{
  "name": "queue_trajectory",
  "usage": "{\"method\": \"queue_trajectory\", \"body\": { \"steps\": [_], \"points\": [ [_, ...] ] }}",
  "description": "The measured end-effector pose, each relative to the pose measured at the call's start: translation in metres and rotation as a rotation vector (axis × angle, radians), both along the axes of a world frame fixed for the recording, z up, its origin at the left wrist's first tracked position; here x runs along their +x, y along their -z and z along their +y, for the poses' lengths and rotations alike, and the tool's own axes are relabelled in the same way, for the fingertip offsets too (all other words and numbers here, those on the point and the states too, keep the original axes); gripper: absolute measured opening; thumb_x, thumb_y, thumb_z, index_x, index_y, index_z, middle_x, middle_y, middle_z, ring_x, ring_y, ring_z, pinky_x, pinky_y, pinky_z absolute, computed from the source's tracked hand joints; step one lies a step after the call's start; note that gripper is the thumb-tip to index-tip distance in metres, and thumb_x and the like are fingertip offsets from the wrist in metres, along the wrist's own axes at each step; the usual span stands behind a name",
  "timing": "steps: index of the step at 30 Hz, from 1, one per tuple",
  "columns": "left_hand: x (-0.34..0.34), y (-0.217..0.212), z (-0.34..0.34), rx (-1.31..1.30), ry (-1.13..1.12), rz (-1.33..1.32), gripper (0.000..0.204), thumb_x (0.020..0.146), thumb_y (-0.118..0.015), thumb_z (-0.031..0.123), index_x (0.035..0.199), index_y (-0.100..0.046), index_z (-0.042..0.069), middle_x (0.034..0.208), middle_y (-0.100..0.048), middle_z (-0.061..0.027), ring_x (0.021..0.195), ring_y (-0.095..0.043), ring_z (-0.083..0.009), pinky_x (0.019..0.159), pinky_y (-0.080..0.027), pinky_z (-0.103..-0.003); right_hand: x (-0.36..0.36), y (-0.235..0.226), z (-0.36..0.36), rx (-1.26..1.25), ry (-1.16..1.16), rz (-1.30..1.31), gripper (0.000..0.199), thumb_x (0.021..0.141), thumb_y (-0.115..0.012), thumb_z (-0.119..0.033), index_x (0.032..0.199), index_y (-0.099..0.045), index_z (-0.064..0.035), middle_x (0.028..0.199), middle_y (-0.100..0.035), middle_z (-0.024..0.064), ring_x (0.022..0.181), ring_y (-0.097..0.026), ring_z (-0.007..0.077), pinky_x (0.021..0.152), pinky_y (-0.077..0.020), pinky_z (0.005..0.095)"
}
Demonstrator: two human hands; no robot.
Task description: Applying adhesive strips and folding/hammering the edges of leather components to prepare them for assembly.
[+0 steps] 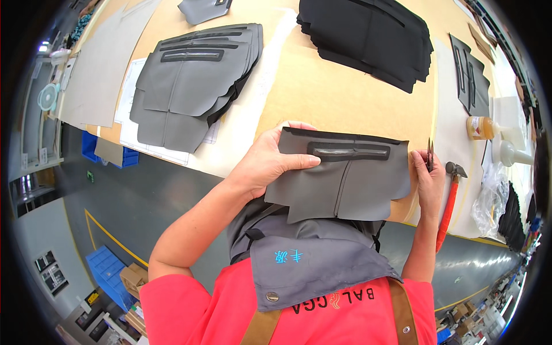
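Observation:
A grey leather-like panel (371, 187) with a black-framed zipper slot (351, 151) lies at the table's front edge, its lower part overhanging towards my apron. My left hand (267, 158) grips the panel's left side, thumb on top near the slot and fingers underneath. Just beyond the right edge, my right hand (430, 178) is closed around a small dark pair of snips (430, 154), pointed blades upward. Whether its fingers also touch the panel is unclear. Close by on the right lies a hammer (451, 201) with a red handle.
Stacked grey panels (184, 86) lie at the left over white paper sheets. A pile of black panels (368, 40) sits at the far middle. Towards the right are more dark panels (471, 75), an amber bottle (480, 127), a whitish bottle (512, 154) and clear plastic (489, 204).

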State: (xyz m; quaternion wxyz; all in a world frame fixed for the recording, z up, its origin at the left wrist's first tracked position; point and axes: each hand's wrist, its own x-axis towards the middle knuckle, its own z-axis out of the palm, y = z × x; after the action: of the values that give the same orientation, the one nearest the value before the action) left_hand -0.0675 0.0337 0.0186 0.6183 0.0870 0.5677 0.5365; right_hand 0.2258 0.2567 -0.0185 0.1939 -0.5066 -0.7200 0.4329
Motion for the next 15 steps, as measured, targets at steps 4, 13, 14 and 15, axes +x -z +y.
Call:
{"method": "queue_trajectory", "body": {
  "steps": [4, 13, 14, 15],
  "points": [
    [0.004, 0.0, 0.004, 0.013, 0.02, 0.032, 0.056, 0.082, -0.088, 0.003, 0.131, -0.061, 0.007, 0.11, -0.073, -0.0048, 0.1, -0.069, -0.013, 0.089, -0.058, -0.031, -0.013, -0.025, -0.007, 0.199, 0.034, -0.096, 0.019, 0.103, -0.071, -0.019, 0.111, -0.074, -0.0016, 0.101, -0.069, -0.0003, 0.089, -0.06, 0.0094, 0.08, -0.0481, 0.0236],
    [0.018, -0.006, 0.012, 0.029, 0.071, 0.14, 0.058, 0.081, -0.089, 0.006, 0.131, -0.06, 0.008, 0.11, -0.07, -0.0037, 0.099, -0.067, -0.0118, 0.089, -0.055, -0.028, -0.103, -0.054, -0.044, -0.172, -0.581, 0.141, 0.017, 0.095, -0.076, -0.013, 0.107, -0.075, -0.0002, 0.104, -0.075, 0.0043, 0.085, -0.062, 0.0082, 0.079, -0.0501, 0.0261],
    [0.018, -0.005, 0.012, 0.027, 0.092, 0.155, 0.058, 0.081, -0.088, 0.005, 0.132, -0.06, 0.008, 0.108, -0.071, -0.0036, 0.098, -0.068, -0.0115, 0.088, -0.054, -0.027, -0.105, -0.059, -0.039, -0.252, -0.614, 0.005, 0.022, 0.093, -0.078, -0.016, 0.106, -0.074, 0.0009, 0.097, -0.073, 0.0085, 0.082, -0.063, 0.0125, 0.077, -0.0506, 0.0294],
    [0.018, -0.004, 0.012, 0.025, 0.112, 0.168, 0.059, 0.081, -0.088, 0.005, 0.132, -0.059, 0.008, 0.106, -0.072, -0.0034, 0.097, -0.068, -0.0113, 0.088, -0.053, -0.026, -0.109, -0.06, -0.035, -0.333, -0.646, -0.133, 0.026, 0.091, -0.08, -0.019, 0.106, -0.074, 0.002, 0.09, -0.072, 0.0127, 0.079, -0.064, 0.0168, 0.076, -0.051, 0.0327]
  ]
}}
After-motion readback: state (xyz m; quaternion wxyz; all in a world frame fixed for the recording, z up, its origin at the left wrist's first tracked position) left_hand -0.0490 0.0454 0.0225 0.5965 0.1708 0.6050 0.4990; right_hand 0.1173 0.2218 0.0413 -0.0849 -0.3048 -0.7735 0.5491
